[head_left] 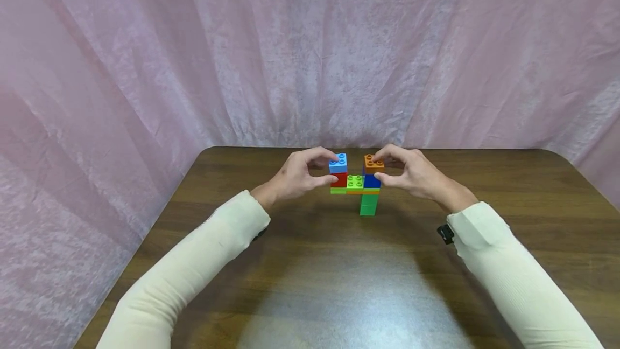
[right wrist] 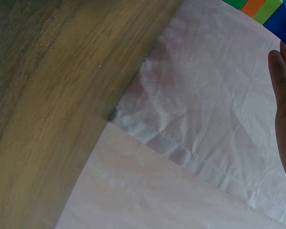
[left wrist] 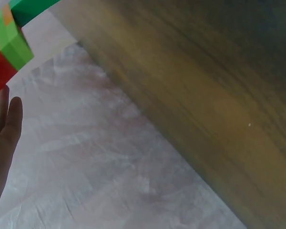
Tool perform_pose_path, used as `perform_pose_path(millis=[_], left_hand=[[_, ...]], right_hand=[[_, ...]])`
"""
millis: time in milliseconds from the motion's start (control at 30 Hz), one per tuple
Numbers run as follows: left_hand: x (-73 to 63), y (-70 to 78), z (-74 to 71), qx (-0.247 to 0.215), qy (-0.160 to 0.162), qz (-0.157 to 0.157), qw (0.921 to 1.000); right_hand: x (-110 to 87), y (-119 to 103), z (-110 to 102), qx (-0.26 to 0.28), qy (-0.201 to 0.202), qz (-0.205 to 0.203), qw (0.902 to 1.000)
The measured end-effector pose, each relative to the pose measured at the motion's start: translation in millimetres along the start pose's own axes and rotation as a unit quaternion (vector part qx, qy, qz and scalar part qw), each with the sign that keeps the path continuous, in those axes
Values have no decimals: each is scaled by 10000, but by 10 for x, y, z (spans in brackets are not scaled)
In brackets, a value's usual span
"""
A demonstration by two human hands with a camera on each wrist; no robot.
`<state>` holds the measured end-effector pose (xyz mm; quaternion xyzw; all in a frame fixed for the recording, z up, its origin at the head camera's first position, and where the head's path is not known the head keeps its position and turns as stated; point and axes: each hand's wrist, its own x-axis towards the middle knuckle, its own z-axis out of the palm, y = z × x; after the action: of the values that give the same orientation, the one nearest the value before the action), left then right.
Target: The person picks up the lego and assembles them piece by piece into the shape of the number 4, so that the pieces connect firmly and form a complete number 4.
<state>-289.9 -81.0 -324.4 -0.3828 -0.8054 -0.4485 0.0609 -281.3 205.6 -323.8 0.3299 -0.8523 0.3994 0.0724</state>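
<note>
Both hands hold one structure of toy building bricks in the head view. My left hand (head_left: pixel 296 178) grips its left column, a light blue brick (head_left: pixel 338 166) over a red brick (head_left: pixel 342 180), between fingers and thumb. On the right column, my right hand (head_left: pixel 415 174) pinches an orange brick (head_left: pixel 374 167) and a dark blue brick (head_left: pixel 372 182) below it. A lime brick (head_left: pixel 355 182) lies between the columns, above a thin orange layer. Green bricks (head_left: pixel 368 206) extend down under the right column. The left wrist view shows the red brick (left wrist: pixel 0 67) at the fingertips.
A brown wooden table (head_left: pixel 319 284) spreads below the hands. Pink velvety curtains (head_left: pixel 310 58) hang behind and beside it. A small black device (head_left: pixel 445 234) sits at the right sleeve cuff.
</note>
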Motion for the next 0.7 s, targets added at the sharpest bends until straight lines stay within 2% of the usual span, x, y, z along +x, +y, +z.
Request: perform_pose_path(millis=[167,500,700], left_hand=[[-29,-57,76,31,82,188,9998],[-29,-114,114,5,268,633,9976],[-23,-106,111,80,372,682,9969]], right_hand=[[3,7,7,36,3,17,10000],[-12,-6,12,41,-15,94,9999],[-14,6,25,142,15,18,9999]])
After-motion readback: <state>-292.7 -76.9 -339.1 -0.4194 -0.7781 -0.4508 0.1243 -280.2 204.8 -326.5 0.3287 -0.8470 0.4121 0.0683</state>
